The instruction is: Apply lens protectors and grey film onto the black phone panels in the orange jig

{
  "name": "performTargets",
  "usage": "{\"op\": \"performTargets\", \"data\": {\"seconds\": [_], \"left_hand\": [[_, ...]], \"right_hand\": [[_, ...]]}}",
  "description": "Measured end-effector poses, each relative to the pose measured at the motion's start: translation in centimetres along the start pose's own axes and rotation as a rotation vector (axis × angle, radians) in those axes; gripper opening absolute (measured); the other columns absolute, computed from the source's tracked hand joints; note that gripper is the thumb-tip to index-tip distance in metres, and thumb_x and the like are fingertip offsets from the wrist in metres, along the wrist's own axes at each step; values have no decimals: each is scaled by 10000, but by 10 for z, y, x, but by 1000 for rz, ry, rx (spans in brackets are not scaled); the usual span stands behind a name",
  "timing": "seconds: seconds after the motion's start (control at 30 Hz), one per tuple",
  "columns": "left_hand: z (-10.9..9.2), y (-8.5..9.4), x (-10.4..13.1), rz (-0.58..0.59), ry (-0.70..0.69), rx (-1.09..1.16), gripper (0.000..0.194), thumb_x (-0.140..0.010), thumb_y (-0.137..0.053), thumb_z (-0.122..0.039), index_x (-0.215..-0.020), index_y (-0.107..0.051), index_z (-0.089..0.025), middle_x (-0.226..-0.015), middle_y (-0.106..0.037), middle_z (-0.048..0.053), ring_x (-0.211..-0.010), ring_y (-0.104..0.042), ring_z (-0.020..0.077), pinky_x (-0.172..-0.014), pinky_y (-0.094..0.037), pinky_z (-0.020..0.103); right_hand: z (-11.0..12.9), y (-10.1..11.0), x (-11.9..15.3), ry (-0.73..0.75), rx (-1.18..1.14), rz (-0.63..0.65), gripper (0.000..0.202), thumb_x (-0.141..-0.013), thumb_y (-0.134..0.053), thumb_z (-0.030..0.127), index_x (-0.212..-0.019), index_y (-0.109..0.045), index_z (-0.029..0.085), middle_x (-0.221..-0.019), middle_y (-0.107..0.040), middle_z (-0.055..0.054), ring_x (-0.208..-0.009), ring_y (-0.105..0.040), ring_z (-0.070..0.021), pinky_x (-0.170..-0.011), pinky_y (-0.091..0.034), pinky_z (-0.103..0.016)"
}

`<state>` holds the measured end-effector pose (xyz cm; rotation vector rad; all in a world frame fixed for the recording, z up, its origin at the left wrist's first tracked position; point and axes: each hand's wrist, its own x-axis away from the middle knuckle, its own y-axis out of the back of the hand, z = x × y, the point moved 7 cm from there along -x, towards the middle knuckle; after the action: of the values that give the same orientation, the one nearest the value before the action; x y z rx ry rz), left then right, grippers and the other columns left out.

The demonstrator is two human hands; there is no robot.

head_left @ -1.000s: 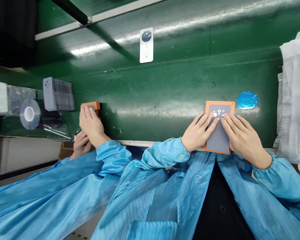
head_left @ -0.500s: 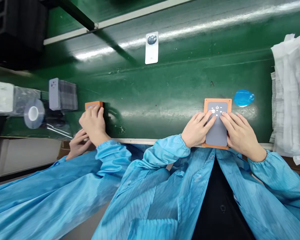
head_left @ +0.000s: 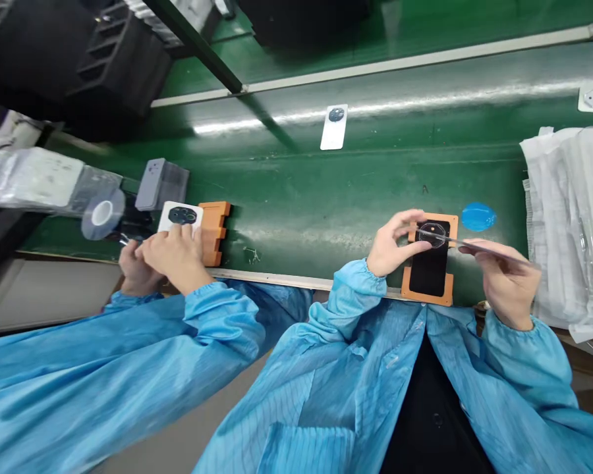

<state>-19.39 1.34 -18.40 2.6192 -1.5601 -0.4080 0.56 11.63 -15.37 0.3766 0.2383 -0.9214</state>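
Note:
A thin grey phone back cover is raised and tilted nearly edge-on, between my two hands. At its left end my left hand has thumb and fingers closed about the edge. My right hand grips the other end, its fingers partly hidden by the cover. Below lies an orange fixture at the front edge of the bench. In it rests a black, phone-shaped piece with a round ring outline at its upper end, partly behind the cover.
A blue oval film lies right of the fixture, near stacked white packaging. A white phone cover lies further back. At left, a co-worker's hands hold a white cover by another orange fixture; a tape roll stands beyond.
The grey cover has come up off the orange fixture and tilted, baring the black piece. My right hand has moved right with it. The view has shifted; the co-worker now has a white cover.

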Motion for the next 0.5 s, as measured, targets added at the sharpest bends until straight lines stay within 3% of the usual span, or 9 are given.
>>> {"op": "performTargets", "data": {"seconds": [0.1,0.17,0.27,0.33,0.5], "left_hand": [[-17,-11,-5,-54,-16,87,401,-898,-769,-540,-973,-764,-146,-951,-777,87,-878,-741,183,-846,-596,327],[-31,-15,-6,-60,-97,57,383,-889,-783,-538,-851,-777,-157,-872,-776,72,-814,-730,171,-796,-592,317],[-43,-23,-7,30,-176,49,392,-908,-759,-550,-856,-796,-163,-877,-791,86,-831,-748,182,-802,-605,330],[-46,-28,-5,86,-194,56,413,-921,-736,-568,-861,-799,-164,-885,-795,94,-842,-755,188,-808,-610,338],[-43,-30,-9,86,-115,125,417,-853,-813,-554,-777,-767,-147,-774,-752,62,-719,-696,151,-714,-559,293]], "right_hand": [[-14,2,-8,-123,-279,-66,97,-970,-670,303,-1037,-738,291,-945,-784,-40,-833,-770,-277,-785,-663,-512],[-16,0,-14,-100,-324,-31,62,-907,-760,292,-968,-747,288,-913,-774,-28,-844,-756,-264,-762,-650,-475],[-12,-7,-18,-37,-274,65,179,-793,-877,246,-931,-766,271,-950,-782,-39,-922,-749,-267,-796,-636,-444],[-8,-11,-16,-10,-260,97,180,-784,-886,248,-909,-759,268,-899,-779,-37,-885,-747,-263,-781,-631,-441],[-15,-9,-19,26,-190,7,186,-794,-882,276,-781,-697,256,-765,-744,-10,-722,-720,-246,-710,-629,-445]]}}
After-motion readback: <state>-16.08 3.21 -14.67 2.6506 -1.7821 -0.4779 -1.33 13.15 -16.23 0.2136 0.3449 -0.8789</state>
